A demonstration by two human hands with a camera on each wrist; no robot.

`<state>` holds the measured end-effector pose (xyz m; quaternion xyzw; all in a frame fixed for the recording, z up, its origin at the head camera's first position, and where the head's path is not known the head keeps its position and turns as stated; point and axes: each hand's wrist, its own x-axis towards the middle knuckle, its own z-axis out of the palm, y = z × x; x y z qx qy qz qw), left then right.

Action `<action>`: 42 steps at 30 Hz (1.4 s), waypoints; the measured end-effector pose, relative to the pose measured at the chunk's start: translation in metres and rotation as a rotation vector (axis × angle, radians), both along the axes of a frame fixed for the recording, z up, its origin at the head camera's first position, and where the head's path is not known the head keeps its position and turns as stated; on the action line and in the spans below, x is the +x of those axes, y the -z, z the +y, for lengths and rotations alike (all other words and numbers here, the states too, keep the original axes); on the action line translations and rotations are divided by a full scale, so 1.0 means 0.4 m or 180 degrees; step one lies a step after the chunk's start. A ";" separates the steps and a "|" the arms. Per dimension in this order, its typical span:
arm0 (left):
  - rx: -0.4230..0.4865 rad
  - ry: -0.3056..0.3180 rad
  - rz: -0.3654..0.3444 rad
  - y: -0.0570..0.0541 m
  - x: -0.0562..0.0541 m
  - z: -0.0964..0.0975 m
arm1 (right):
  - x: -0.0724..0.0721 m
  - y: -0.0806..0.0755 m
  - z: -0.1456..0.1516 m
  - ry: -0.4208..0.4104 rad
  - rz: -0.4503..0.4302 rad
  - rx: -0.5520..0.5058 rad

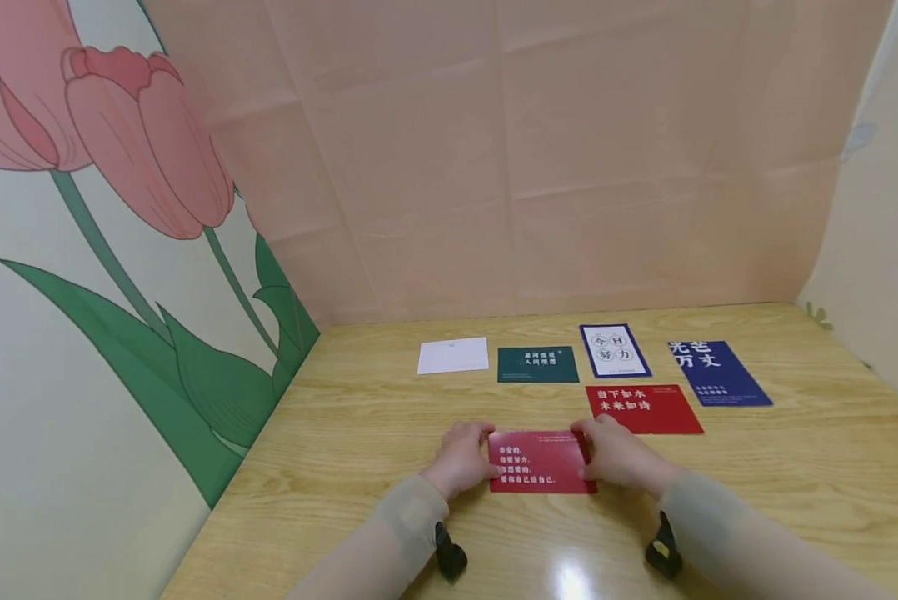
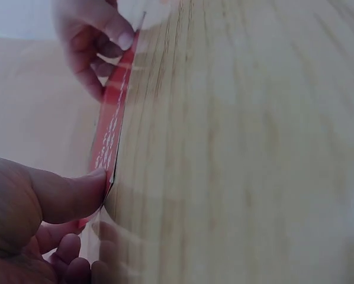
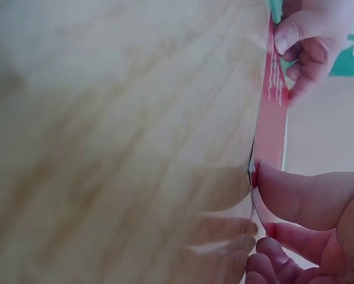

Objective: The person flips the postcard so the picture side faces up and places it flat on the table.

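A red card with several lines of white Chinese writing lies level between both hands, close over the wooden table. My left hand pinches its left edge, the thumb on the printed face near the front corner. On the opposite side, my right hand pinches the right edge in the same way. The left wrist view shows the left thumb pressed on the card's corner, with fingers beneath. In the right wrist view, the right thumb bears on the other end, and the card's corner bends a little.
Behind the held card lies another red card, partly overlapped by the right hand. A white card, a dark green card, a blue-bordered white card and a blue card lie farther back on the table.
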<state>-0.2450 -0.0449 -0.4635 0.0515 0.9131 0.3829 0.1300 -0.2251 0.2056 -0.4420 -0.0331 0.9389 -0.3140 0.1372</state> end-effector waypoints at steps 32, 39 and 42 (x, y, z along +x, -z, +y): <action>-0.1774 0.2099 0.0303 -0.053 0.146 0.080 | 0.142 -0.029 -0.075 -0.1095 0.0508 0.1261; -0.1624 0.2046 0.0250 -0.040 0.132 0.054 | 0.137 -0.027 -0.063 -0.1047 0.0548 0.1058; -0.1583 0.1962 0.0287 -0.038 0.114 0.026 | 0.135 -0.033 -0.055 -0.1053 0.0577 0.0997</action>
